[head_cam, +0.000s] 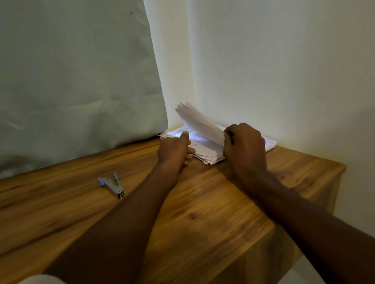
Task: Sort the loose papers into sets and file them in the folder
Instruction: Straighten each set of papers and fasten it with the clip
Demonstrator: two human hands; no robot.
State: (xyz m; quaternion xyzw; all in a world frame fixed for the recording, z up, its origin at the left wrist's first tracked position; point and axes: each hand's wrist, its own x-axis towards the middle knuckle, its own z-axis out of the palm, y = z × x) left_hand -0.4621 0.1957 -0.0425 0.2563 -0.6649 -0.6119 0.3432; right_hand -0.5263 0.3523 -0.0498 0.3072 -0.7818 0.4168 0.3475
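A stack of white papers (206, 154) lies in the far right corner of the wooden table (193, 215), against the wall. My right hand (244, 147) grips several sheets (197, 120) and holds them lifted and bent upward from the stack. My left hand (175, 151) rests at the stack's left edge, its thumb pressing on the papers underneath and the other fingers curled against the stack's side. No folder is in view.
A small metal stapler (113, 185) lies on the table left of my left forearm. A grey curtain (51, 77) hangs behind the table on the left. A white wall (290, 50) bounds the right, where the table's right edge drops off.
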